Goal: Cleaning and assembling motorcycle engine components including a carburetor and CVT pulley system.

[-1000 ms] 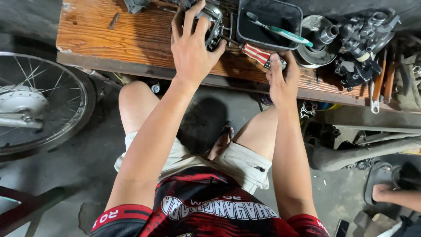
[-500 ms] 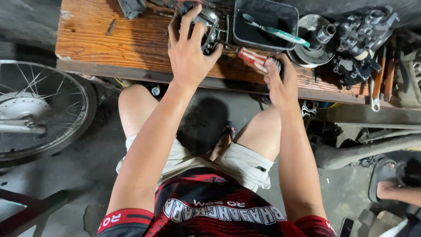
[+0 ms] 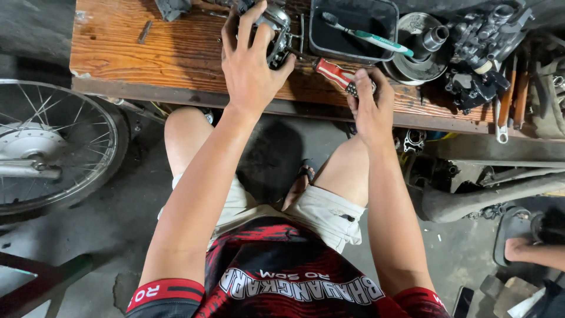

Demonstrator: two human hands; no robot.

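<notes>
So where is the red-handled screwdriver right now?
In the head view, the red-handled screwdriver lies on the wooden bench, its handle end gripped by the right hand, just below the black tray.

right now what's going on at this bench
A person sits at a wooden bench. Their left hand is spread over a metal engine part, holding it against the bench top. The right hand grips a red-handled screwdriver whose shaft points toward that part. A black tray with a toothbrush lies beside them, and a spoked wheel stands on the left.
</notes>
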